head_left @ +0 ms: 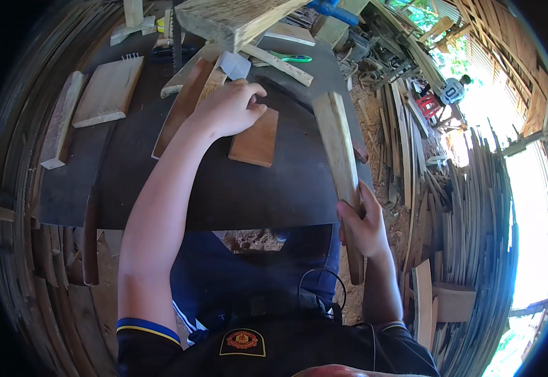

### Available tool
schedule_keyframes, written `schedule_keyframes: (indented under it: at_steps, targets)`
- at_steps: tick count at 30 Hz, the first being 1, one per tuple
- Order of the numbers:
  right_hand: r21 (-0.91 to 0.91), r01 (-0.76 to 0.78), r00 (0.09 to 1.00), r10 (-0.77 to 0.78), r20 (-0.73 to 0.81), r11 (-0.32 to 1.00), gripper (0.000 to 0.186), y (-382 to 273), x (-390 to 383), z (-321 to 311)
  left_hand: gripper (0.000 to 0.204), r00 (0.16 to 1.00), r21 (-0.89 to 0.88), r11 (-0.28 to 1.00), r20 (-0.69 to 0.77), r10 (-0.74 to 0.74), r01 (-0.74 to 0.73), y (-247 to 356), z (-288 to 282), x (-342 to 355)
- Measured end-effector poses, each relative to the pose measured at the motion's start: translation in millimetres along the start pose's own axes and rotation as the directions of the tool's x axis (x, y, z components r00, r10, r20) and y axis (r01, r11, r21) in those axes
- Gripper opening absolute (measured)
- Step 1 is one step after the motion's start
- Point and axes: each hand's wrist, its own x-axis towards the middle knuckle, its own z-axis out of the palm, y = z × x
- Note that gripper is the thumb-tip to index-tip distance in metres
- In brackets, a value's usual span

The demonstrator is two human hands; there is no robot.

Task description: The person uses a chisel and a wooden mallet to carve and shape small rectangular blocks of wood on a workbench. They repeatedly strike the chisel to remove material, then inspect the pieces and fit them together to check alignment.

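Observation:
My left hand (230, 107) reaches over the wood pieces, fingers loosely bent, thumb and forefinger apart. Just beyond it is a pale grey flat piece (235, 65); beneath and beside it are a long reddish board (176, 125) and a short reddish block (252, 144). My right hand (365, 220) grips a long pale wooden stick (337, 141), raised at the table's right edge. A thick pale plank (236, 19) lies at the far side, near a narrow batten (277, 63) and a green-handled tool (293, 58).
The dark table (274, 201) also holds a board (107, 91) and a timber (60, 119) at left, plus a saw (176, 47). Stacked strips (475, 232) stand along the right. A person (451, 91) is by a red chair (429, 107) in the background.

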Motion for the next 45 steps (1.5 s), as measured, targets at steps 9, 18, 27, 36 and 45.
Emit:
schedule_keyframes:
  at_steps: [9, 18, 27, 36, 45]
  targets:
    - [0.230, -0.092, 0.993, 0.073, 0.089, 0.969, 0.058, 24, 10, -6, 0.039, 0.997, -0.096, 0.995, 0.073, -0.015, 0.022, -6, -3, 6]
    - [0.379, -0.155, 0.987, 0.125, 0.104, 0.912, 0.058, 25, 13, -12, 0.049, 0.903, -0.039, 0.931, 0.265, -0.339, 0.362, 25, -15, 0]
    - [0.379, -0.151, 0.987, 0.117, 0.111, 0.913, 0.060, 27, 12, -12, 0.070, 0.907, -0.264, 0.946, 0.416, -0.064, 0.188, 23, -6, -3]
    - [0.403, -0.133, 0.988, 0.088, 0.127, 0.905, 0.062, 31, 15, -12, 0.092, 0.938, -0.077, 0.959, 0.203, 0.282, -0.271, 24, 16, -5]
    - [0.391, -0.126, 0.988, 0.080, 0.131, 0.912, 0.064, 31, 17, -13, 0.093, 0.958, -0.052, 0.981, 0.211, 0.196, -0.189, 32, 13, -7]
